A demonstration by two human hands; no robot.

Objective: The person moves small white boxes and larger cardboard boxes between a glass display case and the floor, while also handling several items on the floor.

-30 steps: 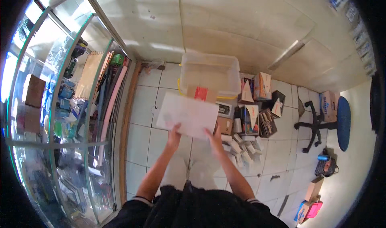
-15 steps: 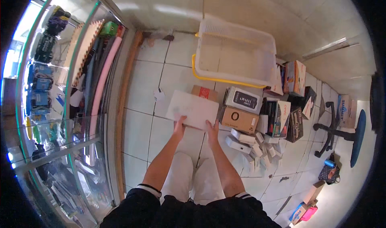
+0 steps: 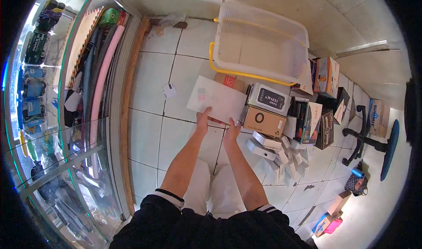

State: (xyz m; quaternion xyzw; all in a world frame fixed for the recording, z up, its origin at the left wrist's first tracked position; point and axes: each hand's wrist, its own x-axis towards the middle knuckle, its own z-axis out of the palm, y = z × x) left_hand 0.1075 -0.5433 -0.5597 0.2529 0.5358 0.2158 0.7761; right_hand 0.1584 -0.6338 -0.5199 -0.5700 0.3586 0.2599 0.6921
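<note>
A flat white rectangular box is gripped between both my hands at its near edge, tilted with its right end nearer me. My left hand is closed on the middle of that edge, thumb on top. My right hand is closed on the near right corner. The fingers underneath are hidden by the box. Just beyond, partly covered by it, lies a brown carton with red tape. To the right of my right hand are a brown box and a white box with a dark panel.
A clear plastic bin with yellow handles stands against the far wall. Right of my hands lie several small white boxes and dark, colourful boxes. A glass cabinet lines the left, a chair base the right. A small white card lies on the tiles.
The whole view has shifted, with the bin higher in the picture. My hands have carried the white box slightly forward, and its right end has turned a little toward me.
</note>
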